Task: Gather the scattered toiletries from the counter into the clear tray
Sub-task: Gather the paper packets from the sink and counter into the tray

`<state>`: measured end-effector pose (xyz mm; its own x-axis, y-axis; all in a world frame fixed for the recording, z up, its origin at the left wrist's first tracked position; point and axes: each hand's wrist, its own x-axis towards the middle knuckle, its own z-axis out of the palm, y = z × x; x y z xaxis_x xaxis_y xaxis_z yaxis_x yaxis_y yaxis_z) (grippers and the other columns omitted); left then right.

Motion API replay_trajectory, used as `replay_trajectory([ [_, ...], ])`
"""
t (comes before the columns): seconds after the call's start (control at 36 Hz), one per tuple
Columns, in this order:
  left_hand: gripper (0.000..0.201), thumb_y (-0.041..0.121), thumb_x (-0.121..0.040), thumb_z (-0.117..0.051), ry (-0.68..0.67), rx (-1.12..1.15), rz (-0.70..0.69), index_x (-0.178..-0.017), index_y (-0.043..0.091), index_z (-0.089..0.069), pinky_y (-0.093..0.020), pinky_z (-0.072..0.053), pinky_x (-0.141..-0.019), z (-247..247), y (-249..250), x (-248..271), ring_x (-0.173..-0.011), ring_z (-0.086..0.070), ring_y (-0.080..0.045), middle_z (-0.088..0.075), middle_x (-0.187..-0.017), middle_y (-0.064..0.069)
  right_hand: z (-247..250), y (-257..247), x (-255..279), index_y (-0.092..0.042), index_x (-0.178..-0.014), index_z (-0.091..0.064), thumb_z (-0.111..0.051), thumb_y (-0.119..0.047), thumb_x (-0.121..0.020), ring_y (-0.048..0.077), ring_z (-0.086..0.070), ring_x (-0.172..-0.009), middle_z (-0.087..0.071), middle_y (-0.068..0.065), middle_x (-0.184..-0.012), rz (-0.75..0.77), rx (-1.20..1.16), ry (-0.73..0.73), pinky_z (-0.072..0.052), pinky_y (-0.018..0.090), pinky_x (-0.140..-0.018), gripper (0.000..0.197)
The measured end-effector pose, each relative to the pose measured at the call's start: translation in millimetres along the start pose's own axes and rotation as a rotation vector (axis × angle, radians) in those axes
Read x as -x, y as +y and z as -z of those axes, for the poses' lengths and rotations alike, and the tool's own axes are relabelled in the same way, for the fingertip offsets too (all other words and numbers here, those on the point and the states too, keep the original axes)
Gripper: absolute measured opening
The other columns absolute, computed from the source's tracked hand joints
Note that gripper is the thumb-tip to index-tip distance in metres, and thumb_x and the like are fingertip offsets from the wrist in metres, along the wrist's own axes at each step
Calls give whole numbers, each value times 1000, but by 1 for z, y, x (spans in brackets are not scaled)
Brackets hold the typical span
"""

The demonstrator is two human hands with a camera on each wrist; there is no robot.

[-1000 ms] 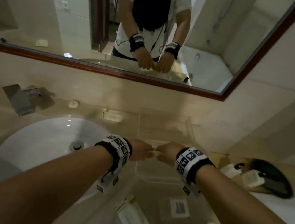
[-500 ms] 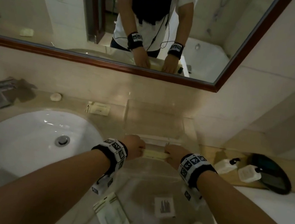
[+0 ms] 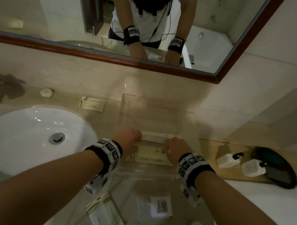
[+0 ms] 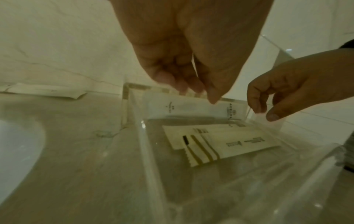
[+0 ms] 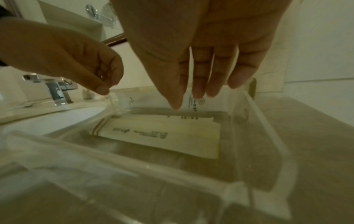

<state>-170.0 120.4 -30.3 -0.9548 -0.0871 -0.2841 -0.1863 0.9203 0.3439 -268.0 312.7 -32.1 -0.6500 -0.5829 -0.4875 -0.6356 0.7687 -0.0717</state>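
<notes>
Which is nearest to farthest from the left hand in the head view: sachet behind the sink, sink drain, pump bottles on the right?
From the left hand:
1. Sachet, behind the sink, by the wall.
2. Sink drain, to the left in the basin; close to the sachet, but slightly farther.
3. Pump bottles, far right, on the wooden board.

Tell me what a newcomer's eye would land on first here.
Both hands, left hand and right hand, meet over the clear tray, setting a white sachet upright against its far wall. Cream packets lie flat inside, and more packets remain on the counter nearer the person.
</notes>
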Motion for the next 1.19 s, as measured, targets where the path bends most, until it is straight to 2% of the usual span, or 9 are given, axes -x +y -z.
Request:
replay_trajectory([
  [0.06,23,26,-91,-55,-186,-47,-38,-110,19,-65,-30,-48,-87,1,9,4,-104,-60,-23,-65,-115,-2,2,0,0,-9,-115,-59,-48,-14,-93,32,-55,-112,-58,11,-123,36,-53,-141,-46,36,-96,25],
  [0.14,36,31,-98,-49,-532,-238,-97,-126,13,-61,-32,-43,-98,-11,24,7,-118,-56,-26,-59,-131,-6,-2,-9,0,-9,-119,-63,-52,-17,-95,28,-55,-116,-59,7,-129,98,-27,-357,-43,33,-100,28],
  [0.19,39,30,-99,-45,-584,-270,-94,-131,10,-57,-37,-42,-104,-20,28,6,-121,-53,-30,-56,-135,-9,-7,-17,-2,-8,-126,-58,-50,-18,-96,29,-53,-120,-55,8,-135,96,-1,-447,-40,34,-102,32],
  [0.28,36,25,-98,-45,-545,-217,-60,-130,12,-56,-37,-43,-99,-24,30,2,-118,-54,-30,-56,-132,-10,-13,-21,-10,-6,-131,-53,-50,-12,-96,32,-50,-124,-51,12,-138,42,-17,-439,-40,37,-106,36],
  [0.47,37,22,-94,-55,-438,-119,61,-129,10,-54,-37,-49,-94,-21,27,-10,-112,-59,-30,-59,-126,-13,-19,-13,-18,-13,-124,-55,-64,-19,-83,33,-55,-114,-53,13,-127,25,76,-131,-48,43,-96,42],
  [0.83,35,21,-94,-51,-438,-93,100,-128,10,-55,-38,-48,-92,-17,26,-4,-113,-59,-30,-58,-128,-12,-19,-11,-17,-9,-138,-44,-51,-17,-96,31,-47,-127,-44,14,-141,-17,-3,-217,-41,39,-107,43],
  [0.97,45,23,-96,-48,-411,-58,103,-140,18,-44,-35,-44,-98,-13,24,1,-123,-52,-27,-48,-141,-7,-13,-15,-12,-8,-130,-51,-46,-15,-97,31,-53,-120,-51,15,-135,-42,-60,-220,-43,38,-103,34],
  [1.11,43,25,-95,-49,-356,6,88,-138,24,-46,-32,-42,-103,-9,23,9,-125,-50,-23,-50,-141,-2,0,-31,-4,-7,-133,-48,-49,-16,-97,31,-49,-123,-49,15,-137,1,-53,-285,-39,35,-103,37],
  [1.19,41,25,-95,-50,-331,31,40,-136,24,-49,-33,-44,-103,-5,23,18,-122,-52,-22,-54,-137,-1,5,-48,4,-9,-125,-55,-50,-17,-95,30,-53,-116,-55,11,-128,50,-57,-275,-43,34,-96,31],
])
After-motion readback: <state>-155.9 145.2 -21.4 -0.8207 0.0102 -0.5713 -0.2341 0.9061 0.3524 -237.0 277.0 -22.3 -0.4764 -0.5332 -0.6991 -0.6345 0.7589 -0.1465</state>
